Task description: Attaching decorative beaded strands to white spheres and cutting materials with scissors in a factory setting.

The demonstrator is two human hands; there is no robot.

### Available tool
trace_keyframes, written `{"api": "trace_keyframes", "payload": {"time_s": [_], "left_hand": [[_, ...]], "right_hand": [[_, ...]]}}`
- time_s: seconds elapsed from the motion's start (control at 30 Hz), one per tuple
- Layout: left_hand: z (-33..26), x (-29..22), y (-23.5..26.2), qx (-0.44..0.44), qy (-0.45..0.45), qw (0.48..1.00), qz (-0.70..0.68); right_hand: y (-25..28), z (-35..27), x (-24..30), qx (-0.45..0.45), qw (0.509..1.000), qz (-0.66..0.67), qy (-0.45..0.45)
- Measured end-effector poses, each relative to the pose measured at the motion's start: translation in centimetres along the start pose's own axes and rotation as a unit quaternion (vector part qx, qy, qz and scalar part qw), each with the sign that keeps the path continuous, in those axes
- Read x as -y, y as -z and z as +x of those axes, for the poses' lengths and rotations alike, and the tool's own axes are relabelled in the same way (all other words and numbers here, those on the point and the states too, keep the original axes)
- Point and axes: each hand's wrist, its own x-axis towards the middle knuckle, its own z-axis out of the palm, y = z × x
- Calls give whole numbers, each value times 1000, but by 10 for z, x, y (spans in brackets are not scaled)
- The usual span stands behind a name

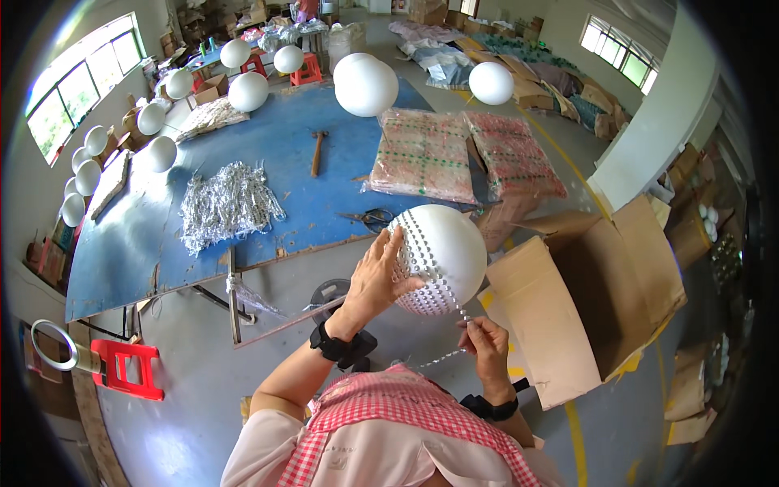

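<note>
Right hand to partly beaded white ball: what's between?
In the head view, a short length of silver bead strand runs from the right hand to the ball.

1. Centre: left grip [376, 277] spread over a white ball [456, 247], its left side carrying rows of silver beads [428, 297].
2. Below, right of centre: right grip [487, 345] pinching a beaded strand [445, 357].
3. Right: open carton [531, 325].
4. Upper left to centre: blue desk [280, 154] bearing silver tinsel [227, 204], hammer [317, 154], scissors [376, 219].
5. Lower left: red stool [134, 391].
</note>
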Motion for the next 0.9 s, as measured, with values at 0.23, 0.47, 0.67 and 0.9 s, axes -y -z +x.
{"api": "trace_keyframes", "payload": {"time_s": [0.23, 0.47, 0.67, 0.9], "left_hand": [[7, -8, 0, 9, 85, 994, -63], [3, -17, 2, -4, 59, 996, -70], [4, -19, 3, -35, 90, 992, -86], [3, -19, 1, -51, 92, 992, -67]], "right_hand": [[1, 0, 1, -52, 998, -21, 23], [-4, -7, 9, -38, 996, 24, 75], [-1, 2, 1, -42, 999, -13, 32], [0, 9, -15, -54, 998, -7, -14]]}}
